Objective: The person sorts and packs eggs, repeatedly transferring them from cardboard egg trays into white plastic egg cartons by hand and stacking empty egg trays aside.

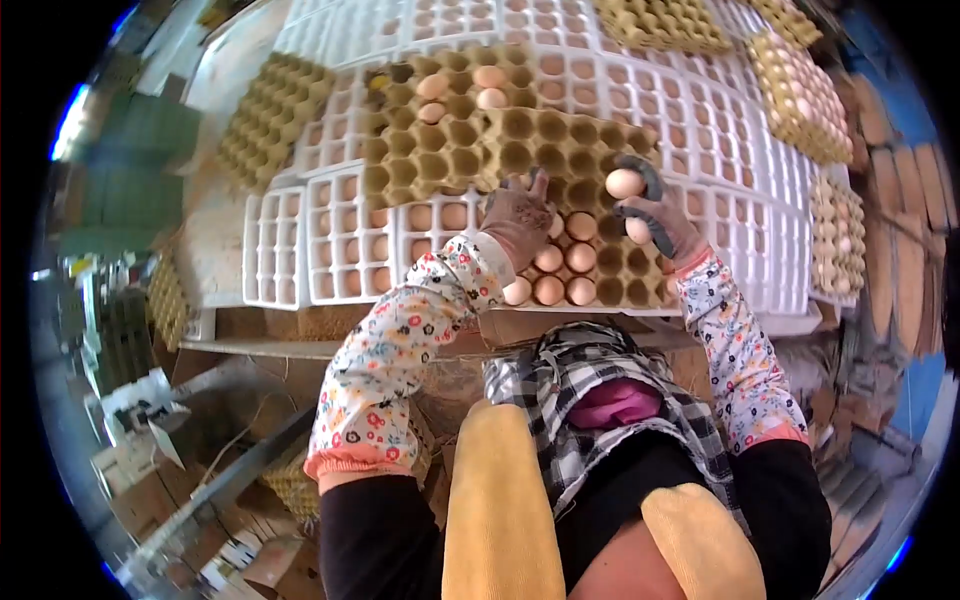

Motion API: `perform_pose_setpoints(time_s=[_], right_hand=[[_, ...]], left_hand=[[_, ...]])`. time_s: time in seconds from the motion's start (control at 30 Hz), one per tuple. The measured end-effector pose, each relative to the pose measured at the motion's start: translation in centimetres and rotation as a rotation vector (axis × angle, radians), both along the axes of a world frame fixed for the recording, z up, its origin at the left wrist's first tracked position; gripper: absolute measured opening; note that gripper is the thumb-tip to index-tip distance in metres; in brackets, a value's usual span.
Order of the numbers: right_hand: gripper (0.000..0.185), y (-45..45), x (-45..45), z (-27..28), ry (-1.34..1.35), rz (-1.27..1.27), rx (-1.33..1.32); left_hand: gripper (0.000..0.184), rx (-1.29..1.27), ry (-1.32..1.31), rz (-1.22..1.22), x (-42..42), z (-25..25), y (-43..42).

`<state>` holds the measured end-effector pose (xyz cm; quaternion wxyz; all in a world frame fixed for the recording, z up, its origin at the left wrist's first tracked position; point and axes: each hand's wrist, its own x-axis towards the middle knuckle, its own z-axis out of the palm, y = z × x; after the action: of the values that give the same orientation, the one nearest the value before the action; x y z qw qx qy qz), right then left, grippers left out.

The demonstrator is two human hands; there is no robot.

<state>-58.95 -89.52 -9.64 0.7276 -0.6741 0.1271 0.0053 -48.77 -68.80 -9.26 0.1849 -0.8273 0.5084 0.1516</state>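
My right hand [668,222], in a grey-and-pink glove, holds two eggs: an upper egg [625,183] between the fingers and a lower egg [638,231] against the thumb side. It hovers at the right edge of a brown pulp egg tray [612,262]. Several eggs [549,258] fill the tray's left-hand cups, while cups on its right show bare. My left hand [520,215], gloved too, is palm down over the tray's upper left with its fingers bent. What those fingers hold, if anything, is hidden beneath them. An egg [556,226] shows beside this hand.
Another pulp tray [430,165] lies behind my left hand, with a few eggs [489,77] at its far end. White plastic trays [740,215] of eggs spread across the table. Stacked pulp trays [275,120] stand left; filled ones [798,95] stand right. Cardboard boxes [285,567] sit below left.
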Motion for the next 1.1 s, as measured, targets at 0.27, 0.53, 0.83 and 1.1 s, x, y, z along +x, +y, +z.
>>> perform_pose_setpoints(time_s=[0.27, 0.53, 0.83, 1.1], right_hand=[[0.036, 3.9, 0.8, -0.2, 0.12, 0.546, -1.502], [0.037, -1.1, -4.4, -2.7, 0.146, 0.128, 0.08], [0.039, -6.5, -20.0, -1.9, 0.191, -0.122, 0.426], [0.036, -26.1, -28.0, -3.5, 0.319, -0.353, -0.021]], left_hand=[[0.036, -0.681, 0.218, 0.356, -1.0, 1.7, 3.2], [0.035, -1.729, 2.089, 0.91, -7.2, 3.2, 3.2], [0.058, -1.455, 2.166, 1.109, -11.2, 1.3, -7.1], [0.046, -0.95, 0.701, 0.502, -20.2, -0.9, -26.9]])
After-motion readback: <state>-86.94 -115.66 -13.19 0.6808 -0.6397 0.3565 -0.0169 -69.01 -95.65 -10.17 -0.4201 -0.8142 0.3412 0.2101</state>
